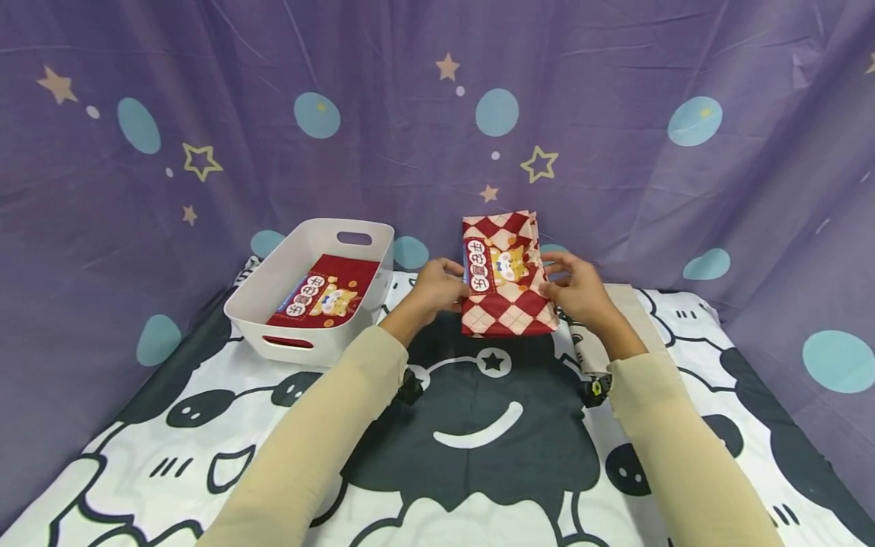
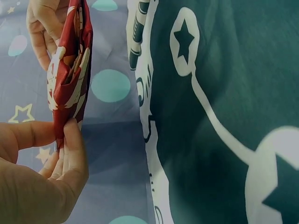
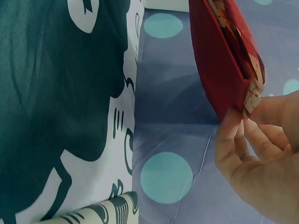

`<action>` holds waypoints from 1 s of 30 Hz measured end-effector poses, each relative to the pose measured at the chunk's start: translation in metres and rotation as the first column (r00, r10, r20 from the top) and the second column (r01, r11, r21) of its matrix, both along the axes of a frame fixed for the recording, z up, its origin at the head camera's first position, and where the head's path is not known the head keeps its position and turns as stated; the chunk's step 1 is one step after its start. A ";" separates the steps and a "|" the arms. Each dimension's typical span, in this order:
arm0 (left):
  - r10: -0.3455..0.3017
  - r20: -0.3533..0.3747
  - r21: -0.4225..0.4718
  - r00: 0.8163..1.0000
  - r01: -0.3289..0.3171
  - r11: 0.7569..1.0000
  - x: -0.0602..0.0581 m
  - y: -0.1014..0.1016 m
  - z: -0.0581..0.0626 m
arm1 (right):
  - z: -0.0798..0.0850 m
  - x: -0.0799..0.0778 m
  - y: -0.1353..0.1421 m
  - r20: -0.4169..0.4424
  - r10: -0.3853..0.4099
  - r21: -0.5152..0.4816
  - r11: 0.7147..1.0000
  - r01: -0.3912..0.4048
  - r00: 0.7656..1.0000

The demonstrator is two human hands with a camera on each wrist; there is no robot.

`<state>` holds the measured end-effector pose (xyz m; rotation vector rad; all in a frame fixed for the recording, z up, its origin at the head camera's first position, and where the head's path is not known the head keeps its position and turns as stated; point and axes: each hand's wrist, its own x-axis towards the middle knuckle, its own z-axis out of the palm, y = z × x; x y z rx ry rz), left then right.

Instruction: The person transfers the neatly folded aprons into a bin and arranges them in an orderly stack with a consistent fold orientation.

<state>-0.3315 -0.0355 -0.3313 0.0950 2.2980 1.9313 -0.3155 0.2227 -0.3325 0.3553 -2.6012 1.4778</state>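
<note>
A folded red-and-cream checkered cloth (image 1: 509,315), printed with a cartoon dog and white lettering, is held upright between my two hands above the printed sheet. My left hand (image 1: 437,287) pinches its left edge between thumb and fingers; the left wrist view shows the cloth's layered folds (image 2: 70,79) edge-on. At the opposite edge, my right hand (image 1: 579,289) pinches a corner, and in the right wrist view the plain red back (image 3: 217,70) shows. To the left stands a white plastic basket (image 1: 273,342), with a folded red cloth (image 1: 349,271) of similar print lying flat inside.
A black-and-white cartoon sheet (image 1: 478,471) covers the surface. Beige folded fabric (image 1: 629,304) lies at the right, partly behind my right forearm. Close behind everything hangs a purple curtain (image 1: 410,175) with stars and blue dots.
</note>
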 end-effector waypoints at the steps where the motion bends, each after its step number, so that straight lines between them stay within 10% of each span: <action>1: 0.001 0.001 -0.001 1.000 -0.001 1.000 0.000 -0.002 0.000 | 0.000 0.000 -0.002 -0.004 0.000 0.001 1.000 0.000 1.000; 30: -0.013 -0.022 -0.138 1.000 0.010 0.990 0.007 -0.048 0.024 | 0.010 0.001 -0.047 -0.037 0.037 -0.017 0.999 -0.038 0.999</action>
